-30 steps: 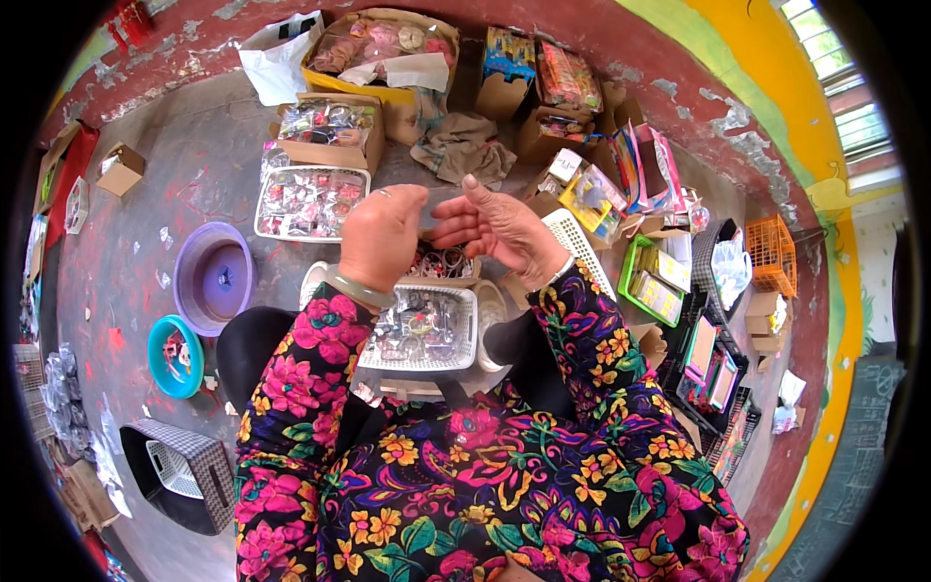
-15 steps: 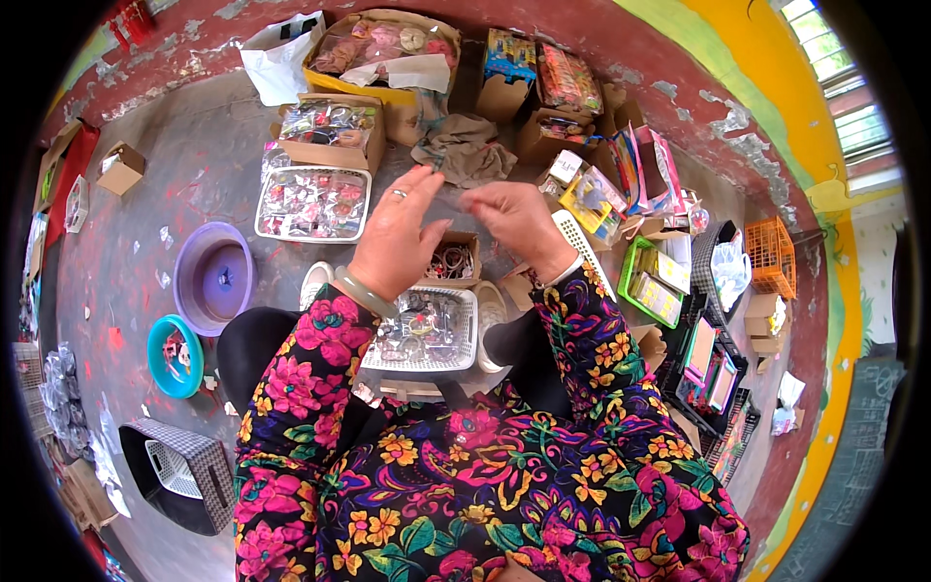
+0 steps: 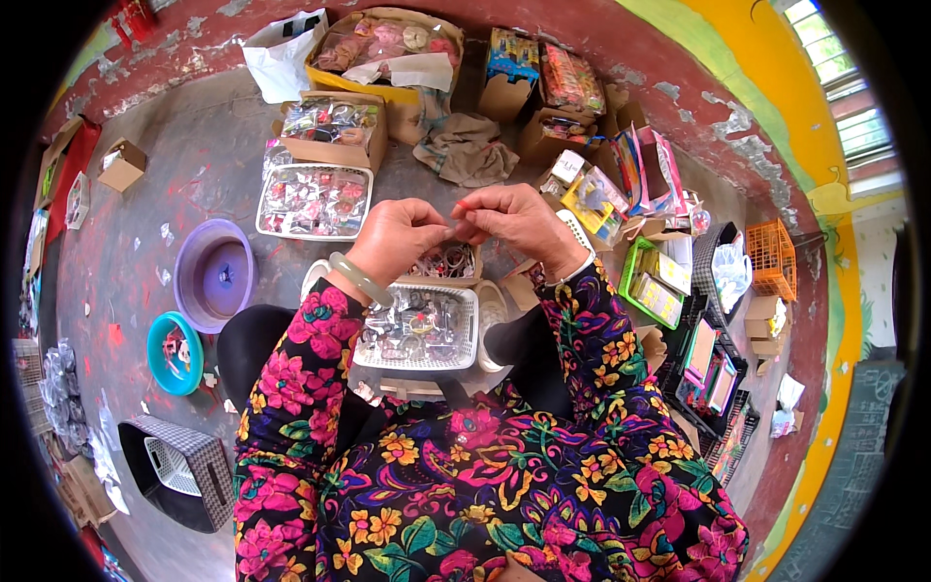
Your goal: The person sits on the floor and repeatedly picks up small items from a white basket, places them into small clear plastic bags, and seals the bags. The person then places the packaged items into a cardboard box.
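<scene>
My left hand point(image 3: 396, 239) and my right hand point(image 3: 520, 225) meet fingertip to fingertip in front of me. Both are closed in a pinch. A small reddish bit shows by the right fingertips, but what they hold is too small to name. Below them, between my shoes, stands a white plastic basket point(image 3: 473, 330) filled with small clear packets point(image 3: 412, 328). Partly hidden behind it and under my hands is a small cardboard box point(image 3: 472, 281) holding ring-shaped bands point(image 3: 448, 262).
Left stand a white basket of packets point(image 3: 315, 202), a purple basin point(image 3: 206, 315) and a teal basin point(image 3: 155, 339). Ahead are a cardboard box of packets point(image 3: 354, 155) and a crumpled cloth point(image 3: 465, 150). Right are a green tray point(image 3: 652, 308) and a black crate point(image 3: 679, 383).
My left hand has gone from stretched fingers to a pinch, coming down slightly. My right hand has also come slightly lower, and the fingertips of both now meet.
</scene>
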